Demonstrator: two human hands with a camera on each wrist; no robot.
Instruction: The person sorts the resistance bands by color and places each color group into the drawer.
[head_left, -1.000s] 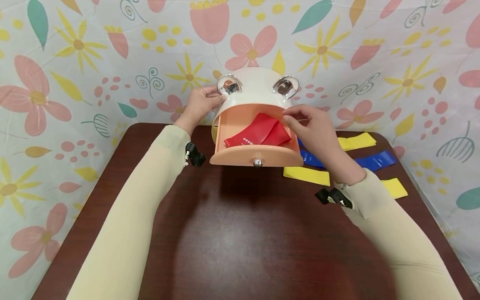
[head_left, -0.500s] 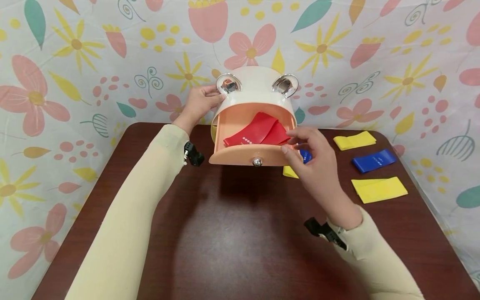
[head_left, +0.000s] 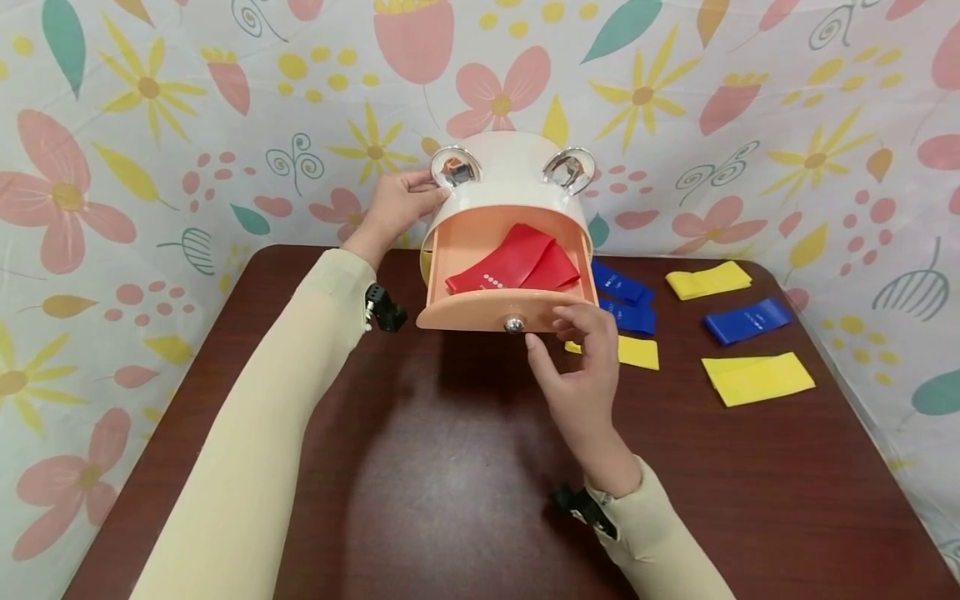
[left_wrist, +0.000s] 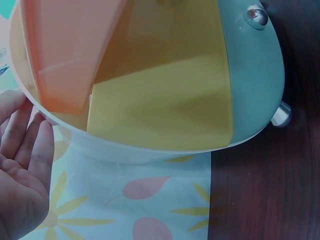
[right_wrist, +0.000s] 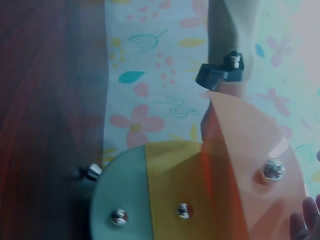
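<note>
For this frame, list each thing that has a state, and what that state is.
Top drawer: pulled out, open.
Red bands: lying inside the top drawer.
Lower drawers: pushed in.
Cabinet: upright on the table.
Left hand: fingers on the cabinet's side.
Right hand: fingers at the top drawer's front, beside the knob.
Blue and yellow bands: flat on the table.

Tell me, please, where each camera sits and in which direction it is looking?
Head: above the table, facing forward and down at the open peach drawer; both sleeves, left hand, right hand.
Left wrist: beside the organizer's side; left hand's palm.
Right wrist: low, facing the drawer fronts; right fingertips, left forearm.
Shared: the peach drawer.
</note>
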